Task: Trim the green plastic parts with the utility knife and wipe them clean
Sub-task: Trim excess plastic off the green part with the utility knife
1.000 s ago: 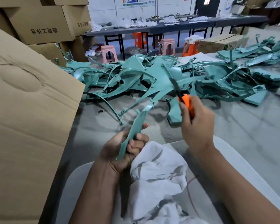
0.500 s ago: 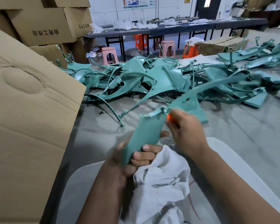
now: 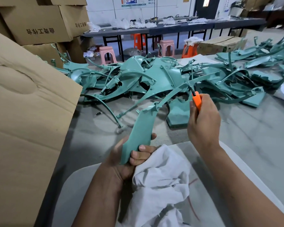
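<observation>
My left hand (image 3: 133,156) grips the wide lower end of a long green plastic part (image 3: 142,126), which rises up and to the right into a thin curved arm. My right hand (image 3: 203,122) holds an orange utility knife (image 3: 196,99), its dark tip touching the thin arm of the part. A white cloth (image 3: 161,181) lies bunched under and beside my left hand, over my lap. A large pile of green parts (image 3: 154,77) covers the table beyond.
A big cardboard box (image 3: 23,120) stands close on the left, with more boxes (image 3: 38,22) stacked behind it. More green parts (image 3: 261,58) lie at the far right. Grey table surface (image 3: 252,136) shows to the right. Stools and a long bench stand at the back.
My right hand moved from near the part's wide section up and right along it, so the orange knife shows again at the thin arm. The left hand keeps its grip.
</observation>
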### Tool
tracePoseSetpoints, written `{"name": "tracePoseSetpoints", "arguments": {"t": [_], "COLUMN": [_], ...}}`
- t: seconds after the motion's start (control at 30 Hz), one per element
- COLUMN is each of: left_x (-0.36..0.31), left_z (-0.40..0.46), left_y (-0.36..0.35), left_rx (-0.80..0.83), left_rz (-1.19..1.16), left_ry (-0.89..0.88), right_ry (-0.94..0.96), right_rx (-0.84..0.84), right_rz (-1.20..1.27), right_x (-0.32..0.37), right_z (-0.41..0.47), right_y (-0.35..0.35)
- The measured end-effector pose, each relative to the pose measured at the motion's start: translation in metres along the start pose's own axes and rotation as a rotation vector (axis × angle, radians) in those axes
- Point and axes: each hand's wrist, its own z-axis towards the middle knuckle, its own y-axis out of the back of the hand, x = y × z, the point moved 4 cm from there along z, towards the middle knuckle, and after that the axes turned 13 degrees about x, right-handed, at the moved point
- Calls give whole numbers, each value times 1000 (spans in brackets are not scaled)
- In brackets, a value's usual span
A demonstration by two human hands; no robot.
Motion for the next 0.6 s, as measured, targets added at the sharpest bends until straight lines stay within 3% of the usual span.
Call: {"name": "tracePoseSetpoints", "arguments": {"t": [0.1, 0.3, 0.6], "left_x": [2, 3, 2], "left_z": [-1, 0, 0], "left_y": [-6, -13, -11], "left_rx": [-18, 0, -14], "left_rz": [124, 128, 152], "left_ry": [-26, -42, -49], "right_ry": [-27, -44, -40], "right_rx": [-46, -133, -62], "right_rz": [1, -2, 24], "right_x": [0, 3, 5], "right_z": [-2, -6, -6], "right_y": [4, 9, 4]}}
